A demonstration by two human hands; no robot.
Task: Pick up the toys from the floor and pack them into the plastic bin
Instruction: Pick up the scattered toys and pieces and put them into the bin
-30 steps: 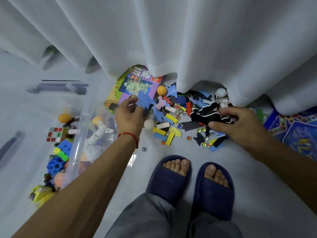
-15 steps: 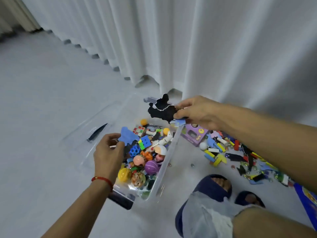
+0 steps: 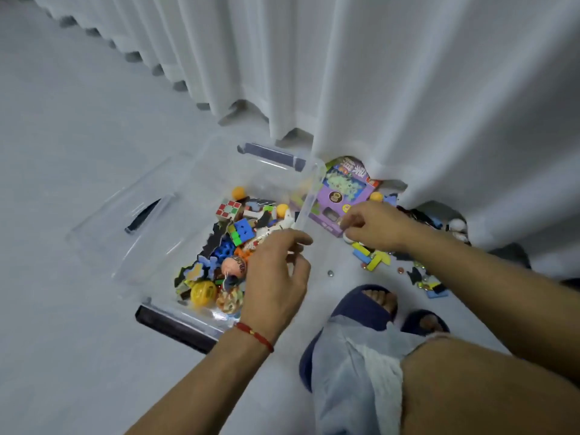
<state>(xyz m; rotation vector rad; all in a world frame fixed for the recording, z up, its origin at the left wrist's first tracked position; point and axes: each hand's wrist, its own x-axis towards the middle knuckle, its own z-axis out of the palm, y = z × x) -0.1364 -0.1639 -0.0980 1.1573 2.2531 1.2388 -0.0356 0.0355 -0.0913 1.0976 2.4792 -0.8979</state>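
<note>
While the clear plastic bin [image 3: 309,196] is heaped with bright toys [image 3: 233,246], the left hand [image 3: 276,277] is held loosely curled, empty; the right hand's [image 3: 376,226] grip cannot be told, at three o'clock.

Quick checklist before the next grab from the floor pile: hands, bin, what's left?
1. Left hand free: ok, fingers loosely curled above the bin's near wall, nothing visible in them.
2. Right hand free: cannot tell, fingers curled down over the floor pile.
3. Plastic bin open and within reach: ok, no lid on it.
4. Room in bin: ok, toys lie well below the rim.
5. Floor cleared: not ok, coloured blocks, the purple box and a marble remain.
</note>
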